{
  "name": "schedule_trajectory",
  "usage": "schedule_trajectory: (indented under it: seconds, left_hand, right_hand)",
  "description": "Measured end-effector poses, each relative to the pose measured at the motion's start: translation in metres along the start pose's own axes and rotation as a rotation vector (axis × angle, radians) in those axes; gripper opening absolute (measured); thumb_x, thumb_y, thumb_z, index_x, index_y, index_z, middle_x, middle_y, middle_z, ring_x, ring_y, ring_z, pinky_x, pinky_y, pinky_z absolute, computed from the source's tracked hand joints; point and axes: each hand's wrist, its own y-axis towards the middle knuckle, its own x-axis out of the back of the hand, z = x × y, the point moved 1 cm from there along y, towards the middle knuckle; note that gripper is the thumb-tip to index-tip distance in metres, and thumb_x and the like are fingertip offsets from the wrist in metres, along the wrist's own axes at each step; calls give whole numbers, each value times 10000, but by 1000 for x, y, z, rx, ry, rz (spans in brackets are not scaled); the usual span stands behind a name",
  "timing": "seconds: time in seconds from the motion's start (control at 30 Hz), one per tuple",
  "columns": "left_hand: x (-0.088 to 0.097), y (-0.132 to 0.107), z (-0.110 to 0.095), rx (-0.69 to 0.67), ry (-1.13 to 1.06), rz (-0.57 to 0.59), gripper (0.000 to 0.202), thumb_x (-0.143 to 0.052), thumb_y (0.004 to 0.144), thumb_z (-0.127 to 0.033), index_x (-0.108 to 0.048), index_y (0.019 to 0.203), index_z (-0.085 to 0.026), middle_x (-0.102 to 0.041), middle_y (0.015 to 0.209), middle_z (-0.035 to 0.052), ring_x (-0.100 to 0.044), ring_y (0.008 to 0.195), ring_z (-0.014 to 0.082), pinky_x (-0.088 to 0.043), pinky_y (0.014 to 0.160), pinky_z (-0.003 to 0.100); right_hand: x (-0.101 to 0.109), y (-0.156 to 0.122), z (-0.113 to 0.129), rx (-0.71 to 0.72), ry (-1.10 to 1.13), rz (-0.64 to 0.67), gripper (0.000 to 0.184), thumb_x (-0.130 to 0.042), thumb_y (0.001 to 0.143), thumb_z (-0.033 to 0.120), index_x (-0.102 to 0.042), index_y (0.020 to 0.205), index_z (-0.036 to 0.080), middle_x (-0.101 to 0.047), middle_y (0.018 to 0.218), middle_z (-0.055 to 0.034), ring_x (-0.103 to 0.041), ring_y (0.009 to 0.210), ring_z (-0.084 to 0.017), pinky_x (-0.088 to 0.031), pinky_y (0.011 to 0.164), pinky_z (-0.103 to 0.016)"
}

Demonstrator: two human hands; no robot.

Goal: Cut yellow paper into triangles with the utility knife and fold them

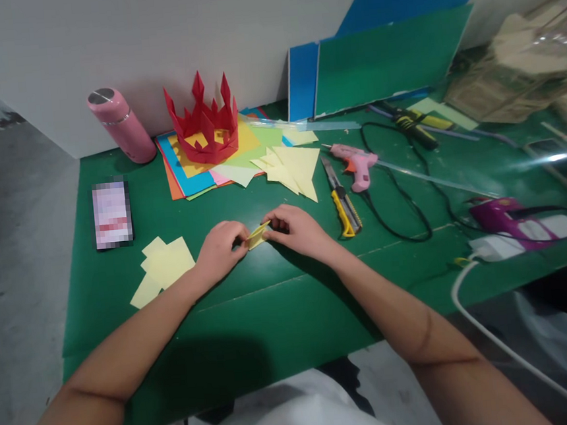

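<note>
Between my hands is a small piece of folded yellow paper point(257, 237), standing partly raised off the green table. My left hand point(221, 245) pinches its left side with thumb and fingertips. On the other side, my right hand point(295, 228) grips the paper's right edge, fingers curled. Several yellow paper squares point(171, 263) lie overlapping by my left forearm. Beyond my right hand rests a pile of folded yellow paper triangles point(295, 168). A red folded-paper crown point(210, 133) stands on a stack of coloured sheets point(185, 175) farther back.
A yellow utility knife point(342, 204) and a pink glue gun point(356, 163) with a looping black cord lie to the right. Farther right is a purple and white power strip point(505, 223). A pink bottle point(124, 127) and a blurred-out rectangular item point(111, 214) are at left.
</note>
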Motion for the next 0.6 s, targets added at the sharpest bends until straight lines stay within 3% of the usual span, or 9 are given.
schedule_trajectory:
  seconds: [0.1, 0.27, 0.37, 0.6]
  left_hand:
    - [1, -1, -1, 75, -123, -64, 132, -567, 783, -216, -485, 681, -202, -677, 855, 24, -585, 745, 153, -450, 676, 282]
    - [-2, -1, 0, 194, -381, -178, 152, -594, 773, -308, -488, 752, -202, -623, 769, -7, -573, 672, 126, -475, 647, 270]
    - [-4, 1, 0, 249, -491, -171, 181, -605, 751, -321, -482, 817, -206, -563, 700, -32, -547, 639, 115, -466, 624, 257]
    - [-4, 0, -11, 295, -570, -140, 248, -661, 727, -352, -516, 862, -203, -605, 808, 0, -580, 693, 127, -486, 625, 257]
  right_hand:
    - [-2, 0, -1, 15, 73, 0, 79, -645, 790, 254, -631, 766, 180, -537, 713, -7, -484, 654, -133, -364, 604, -261]
    - [-4, -1, 2, -79, 311, -23, 228, -622, 807, 403, -596, 732, 189, -539, 640, 20, -444, 567, -105, -344, 535, -238]
    - [-5, -3, 4, -148, 431, 7, 323, -650, 772, 496, -581, 723, 184, -541, 613, 26, -440, 529, -92, -347, 511, -233]
    - [-11, -4, 11, -189, 548, 51, 403, -700, 703, 565, -566, 701, 185, -526, 587, 29, -450, 517, -91, -360, 508, -238]
